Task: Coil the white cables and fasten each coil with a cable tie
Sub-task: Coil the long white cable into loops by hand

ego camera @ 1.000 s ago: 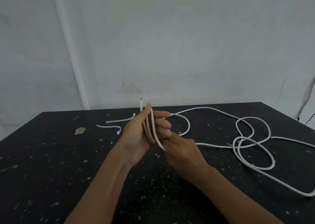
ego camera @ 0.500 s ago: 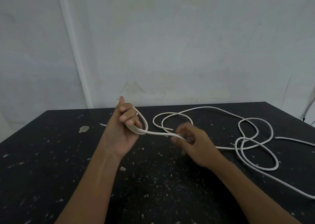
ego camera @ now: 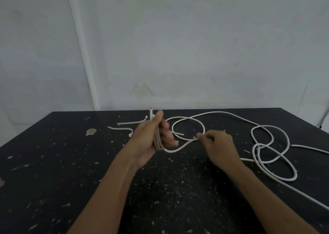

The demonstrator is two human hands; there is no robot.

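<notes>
While half a second back the left hand (ego camera: pixel 154 138) was fisted round the small coil with its thumb up, it now stands more open and upright, fingers loosely curled round a few stacked turns of the white cable (ego camera: pixel 179 149), cable tip (ego camera: pixel 151 113) poking up past the fingertips. Right hand (ego camera: pixel 216 145) has moved right and slightly nearer, pinching the running length just beside a loose loop (ego camera: pixel 188 128) on the counter (ego camera: pixel 53 162). A slack arc of cable sags between the two hands. Reads as feeding slack for one more wrap; coil only partly wound. Most of the cable lies uncoiled in tangled loops (ego camera: pixel 270 150) at right, trailing off the near right edge. Two short white strips (ego camera: pixel 131 122), probably cable ties, lie far left of the left hand, untouched. No coil fastened yet. Judgement: tangle at right may snag when pulled.
</notes>
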